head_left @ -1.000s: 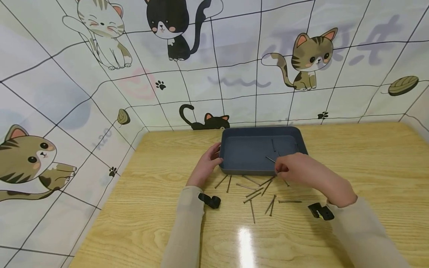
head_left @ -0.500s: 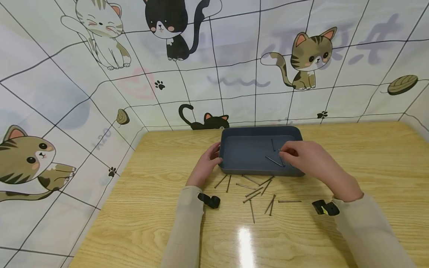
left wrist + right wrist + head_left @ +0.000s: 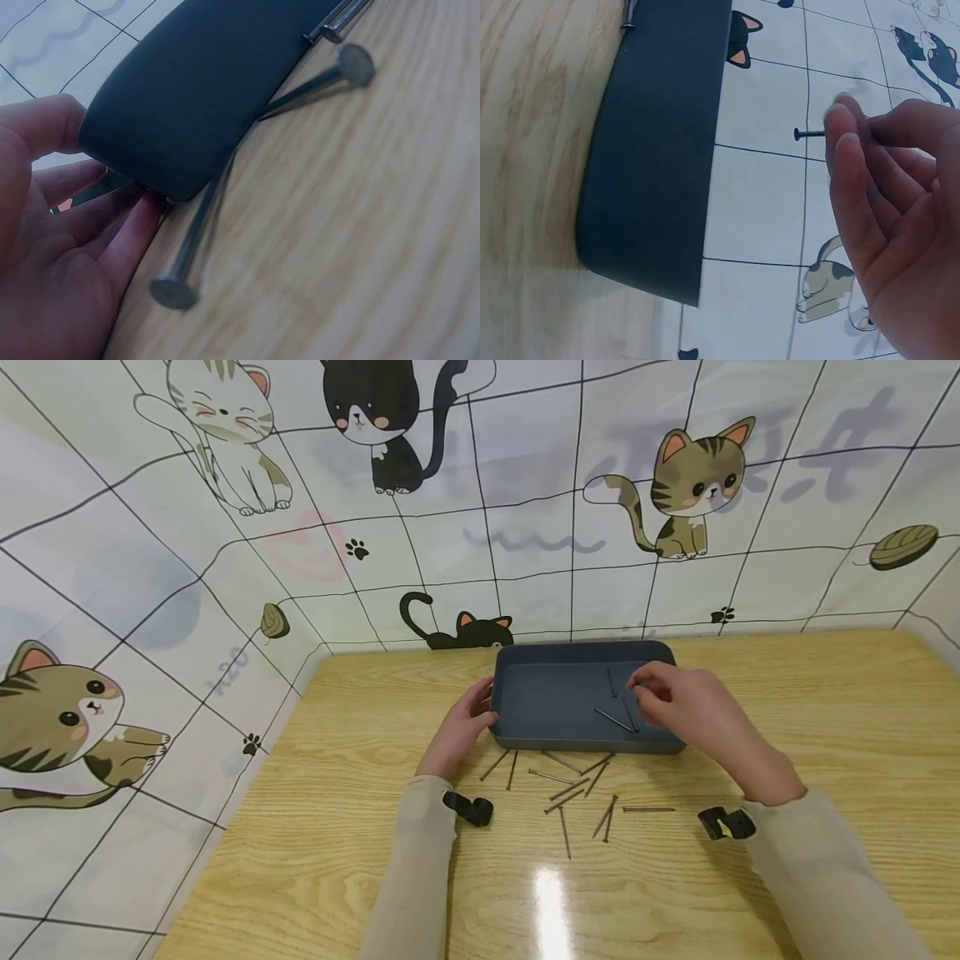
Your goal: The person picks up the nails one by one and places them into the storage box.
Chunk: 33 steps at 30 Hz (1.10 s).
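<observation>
A dark blue-grey tray (image 3: 555,702) stands on the table with three loose nails (image 3: 614,720) visible towards its right side. At the tray's left end, my left hand (image 3: 459,731) grips it. In the left wrist view the thumb (image 3: 56,124) lies at the rim and the other fingers reach low around the corner. Above the right part of the tray, my right hand (image 3: 693,706) pinches a nail (image 3: 808,135) between thumb and fingertips. Its head end sticks out in the right wrist view; the rest is hidden by the fingers.
Several nails (image 3: 550,778) lie scattered on the wooden table (image 3: 315,860) in front of the tray, some crossing each other. Behind the tray rises a wall covering (image 3: 525,510) printed with cats and grid lines. A black wrist camera (image 3: 468,808) sits at the left cuff.
My right hand has moved from the tray's front right edge up and back over its right side, uncovering nails inside. The left hand stays at the tray's left end.
</observation>
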Each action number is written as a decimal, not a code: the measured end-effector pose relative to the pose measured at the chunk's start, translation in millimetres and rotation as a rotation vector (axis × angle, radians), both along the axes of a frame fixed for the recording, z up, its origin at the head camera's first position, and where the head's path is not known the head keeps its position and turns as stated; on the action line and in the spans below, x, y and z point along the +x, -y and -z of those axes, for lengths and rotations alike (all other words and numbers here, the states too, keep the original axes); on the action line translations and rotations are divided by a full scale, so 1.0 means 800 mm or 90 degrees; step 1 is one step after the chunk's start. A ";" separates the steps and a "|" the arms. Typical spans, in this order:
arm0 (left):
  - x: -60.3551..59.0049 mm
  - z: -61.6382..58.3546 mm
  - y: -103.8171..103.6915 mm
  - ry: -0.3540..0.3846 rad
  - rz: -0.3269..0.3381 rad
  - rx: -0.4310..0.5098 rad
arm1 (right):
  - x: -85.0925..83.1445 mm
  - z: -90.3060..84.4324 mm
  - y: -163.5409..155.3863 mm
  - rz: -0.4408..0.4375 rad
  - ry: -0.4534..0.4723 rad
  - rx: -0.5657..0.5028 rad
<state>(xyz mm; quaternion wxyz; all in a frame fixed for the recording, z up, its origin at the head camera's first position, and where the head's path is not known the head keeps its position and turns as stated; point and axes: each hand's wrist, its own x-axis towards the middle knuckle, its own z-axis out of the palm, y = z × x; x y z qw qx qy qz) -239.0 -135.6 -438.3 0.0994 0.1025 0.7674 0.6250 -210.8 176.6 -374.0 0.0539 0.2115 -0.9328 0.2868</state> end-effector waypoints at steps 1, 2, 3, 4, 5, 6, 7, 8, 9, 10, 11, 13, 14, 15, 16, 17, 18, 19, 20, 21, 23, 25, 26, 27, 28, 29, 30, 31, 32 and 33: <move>0.000 0.000 0.000 0.001 0.000 0.000 | -0.001 0.002 0.000 -0.003 0.019 -0.018; 0.000 0.000 0.000 0.002 0.001 0.001 | -0.002 0.003 0.000 -0.004 0.032 -0.033; -0.001 0.000 0.000 0.001 0.001 0.003 | -0.004 0.005 0.001 -0.004 0.045 -0.045; -0.001 0.000 0.000 0.002 0.001 0.002 | -0.005 0.008 0.001 -0.004 0.058 -0.055; -0.001 0.000 0.000 0.002 0.001 0.002 | -0.006 0.010 0.001 -0.003 0.067 -0.061; -0.001 0.000 0.000 0.002 0.000 0.000 | -0.008 0.013 0.001 -0.001 0.070 -0.057; -0.001 0.000 0.000 0.003 0.000 -0.001 | -0.009 0.015 0.000 0.002 0.068 -0.048; -0.001 0.000 0.000 0.003 -0.001 -0.002 | -0.010 0.018 0.000 0.005 0.064 -0.036; -0.001 0.000 0.000 0.004 -0.001 -0.003 | -0.011 0.021 -0.001 0.009 0.062 -0.024; -0.001 0.000 0.000 0.006 -0.002 -0.003 | -0.012 0.023 -0.003 0.012 0.061 -0.013; -0.001 0.000 0.000 0.006 -0.002 -0.002 | -0.013 0.026 -0.004 0.014 0.060 -0.001; -0.001 0.000 0.000 0.008 0.000 0.000 | -0.014 0.030 -0.006 0.018 0.063 0.018; -0.001 0.000 0.000 0.007 0.000 0.002 | -0.015 0.032 -0.007 0.019 0.068 0.025; -0.001 -0.001 0.000 0.008 0.000 0.003 | -0.016 0.034 -0.007 0.020 0.074 0.031; -0.001 -0.001 0.000 0.008 0.000 0.003 | -0.017 0.036 -0.008 0.020 0.081 0.037; -0.001 -0.001 -0.001 0.007 0.000 0.002 | -0.018 0.037 -0.008 0.020 0.086 0.043; -0.001 -0.001 -0.001 0.007 -0.001 0.001 | -0.019 0.039 -0.009 0.019 0.092 0.049; -0.002 -0.001 -0.001 0.007 -0.001 0.002 | -0.020 0.040 -0.009 0.018 0.098 0.054; -0.002 0.000 0.000 0.006 -0.002 0.000 | -0.021 0.042 -0.009 0.015 0.100 0.062; -0.002 0.000 0.000 0.006 -0.002 0.000 | -0.022 0.043 -0.009 0.012 0.103 0.069; -0.002 0.000 0.000 0.004 -0.001 -0.001 | -0.023 0.045 -0.010 0.005 0.105 0.083; -0.002 -0.001 0.000 0.003 0.000 -0.002 | -0.024 0.047 -0.010 -0.001 0.108 0.091; -0.002 -0.001 0.000 0.001 0.000 -0.003 | -0.024 0.048 -0.010 -0.003 0.110 0.095; -0.002 -0.001 0.000 0.001 0.000 -0.004 | -0.024 0.048 -0.009 -0.003 0.112 0.098; -0.001 -0.001 0.000 0.001 0.000 -0.005 | -0.025 0.049 -0.009 -0.004 0.114 0.103; -0.001 -0.002 0.000 0.001 0.001 -0.006 | -0.025 0.050 -0.008 -0.003 0.115 0.108; -0.001 -0.002 0.000 0.000 0.001 -0.007 | -0.025 0.050 -0.008 -0.002 0.118 0.112; -0.001 -0.002 0.000 0.000 0.001 -0.008 | -0.025 0.051 -0.007 -0.002 0.118 0.119; -0.001 -0.002 0.000 -0.001 0.001 -0.007 | -0.025 0.051 -0.006 -0.001 0.120 0.126; -0.001 -0.002 0.000 -0.001 0.002 -0.005 | -0.025 0.052 -0.005 -0.002 0.119 0.134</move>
